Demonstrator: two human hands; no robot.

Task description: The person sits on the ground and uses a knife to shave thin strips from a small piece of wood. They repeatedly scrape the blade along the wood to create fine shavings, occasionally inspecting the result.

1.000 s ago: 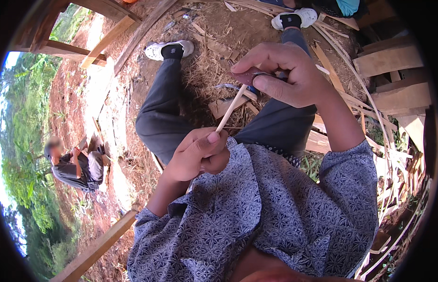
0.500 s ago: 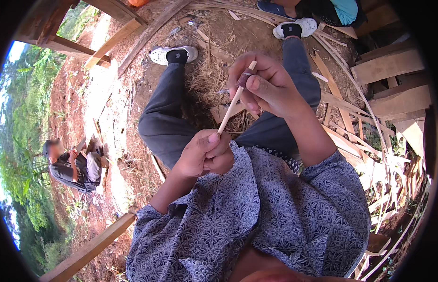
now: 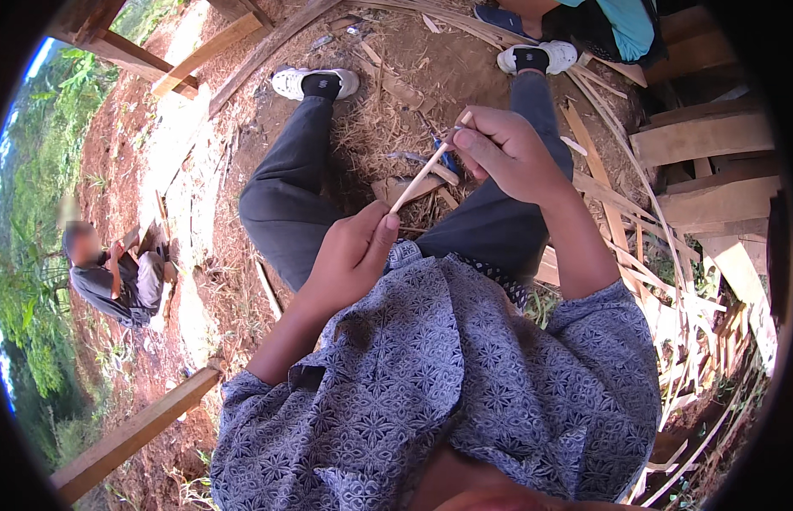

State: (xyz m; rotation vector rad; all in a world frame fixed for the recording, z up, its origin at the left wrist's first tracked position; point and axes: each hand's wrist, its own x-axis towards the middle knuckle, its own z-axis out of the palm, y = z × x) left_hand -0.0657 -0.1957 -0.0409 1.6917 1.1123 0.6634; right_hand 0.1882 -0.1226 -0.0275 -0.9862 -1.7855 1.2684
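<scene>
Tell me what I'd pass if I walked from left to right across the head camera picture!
Seated person in dark clothes → left hand → thin pale stick → right hand → wooden boards.

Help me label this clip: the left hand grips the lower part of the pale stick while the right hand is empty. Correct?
Not quite: the right hand isn't empty. The head view shows it pinching the pale stick near its upper end. The left hand does grip the lower part.
</scene>
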